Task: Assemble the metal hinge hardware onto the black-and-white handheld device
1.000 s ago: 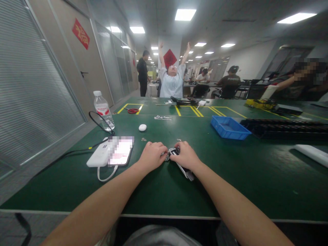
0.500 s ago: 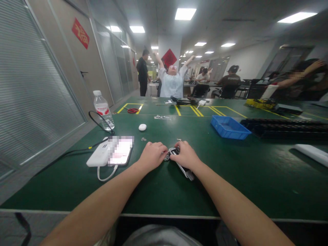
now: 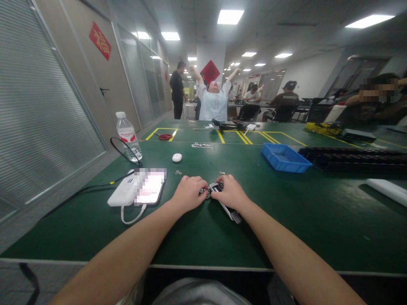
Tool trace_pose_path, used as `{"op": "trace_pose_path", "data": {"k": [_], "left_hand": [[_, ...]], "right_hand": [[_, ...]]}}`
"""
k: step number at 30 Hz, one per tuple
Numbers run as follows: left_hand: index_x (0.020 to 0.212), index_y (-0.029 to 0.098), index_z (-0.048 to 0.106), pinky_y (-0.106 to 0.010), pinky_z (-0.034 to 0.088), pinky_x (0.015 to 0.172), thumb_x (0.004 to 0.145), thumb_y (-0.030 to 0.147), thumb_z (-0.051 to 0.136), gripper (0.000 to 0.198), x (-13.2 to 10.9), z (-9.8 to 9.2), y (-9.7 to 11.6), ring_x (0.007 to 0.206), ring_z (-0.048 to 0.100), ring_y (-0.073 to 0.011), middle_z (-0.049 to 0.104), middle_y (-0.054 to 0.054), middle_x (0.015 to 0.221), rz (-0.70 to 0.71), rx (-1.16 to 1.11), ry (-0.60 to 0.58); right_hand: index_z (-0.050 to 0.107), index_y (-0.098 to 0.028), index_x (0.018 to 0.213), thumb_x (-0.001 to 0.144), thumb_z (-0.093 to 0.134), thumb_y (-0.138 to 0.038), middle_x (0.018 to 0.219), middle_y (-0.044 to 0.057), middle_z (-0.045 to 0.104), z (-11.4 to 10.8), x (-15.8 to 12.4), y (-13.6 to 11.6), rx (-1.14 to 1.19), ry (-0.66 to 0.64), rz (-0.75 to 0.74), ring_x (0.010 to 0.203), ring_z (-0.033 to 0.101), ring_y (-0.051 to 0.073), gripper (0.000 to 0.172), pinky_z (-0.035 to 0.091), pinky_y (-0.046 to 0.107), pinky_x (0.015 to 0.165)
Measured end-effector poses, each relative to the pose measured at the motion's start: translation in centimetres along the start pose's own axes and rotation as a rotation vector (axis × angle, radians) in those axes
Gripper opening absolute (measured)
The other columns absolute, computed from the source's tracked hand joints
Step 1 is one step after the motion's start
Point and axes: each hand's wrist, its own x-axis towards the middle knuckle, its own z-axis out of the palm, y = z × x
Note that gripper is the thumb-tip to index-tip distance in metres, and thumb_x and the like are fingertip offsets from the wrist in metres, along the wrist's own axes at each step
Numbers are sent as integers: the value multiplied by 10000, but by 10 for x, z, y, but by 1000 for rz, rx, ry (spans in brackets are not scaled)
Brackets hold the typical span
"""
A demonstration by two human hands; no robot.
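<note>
On green table [image 3: 286,220], hands unmoved, gripping metal part [image 3: 213,188]

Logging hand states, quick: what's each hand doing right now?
Left hand: closed, pinching one end of the small metal part.
Right hand: closed, gripping the same part.

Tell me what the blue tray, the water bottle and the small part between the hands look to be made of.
The blue tray looks like moulded plastic, matte and evenly coloured. The water bottle seems clear thin plastic: see-through walls, white cap, red label. The small part held between left hand and right hand shows dark and shiny bits, perhaps metal with black plastic; too small to be sure.
</note>
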Motion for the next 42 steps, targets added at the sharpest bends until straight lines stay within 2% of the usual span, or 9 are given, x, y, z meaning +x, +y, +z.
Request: {"op": "trace_pose_path", "data": {"k": [29,42], "left_hand": [[877,198,652,-306,322,703,864,248,496,164,2,2,-1,850,606,-186,678,-26,863,-11,39,6],[882,200,655,-301,334,719,816,268,551,141,1,-1,1,828,604,-185,681,-24,852,-19,5,-5]], "right_hand": [[591,-137,974,626,657,-372,981,100,536,0,0,0,1,3,0,849,538,195,425,416,281,721],[589,-143,972,619,665,-390,973,96,538,1,0,2,-15,9,-7,851,543,193,437,416,279,724]]}}
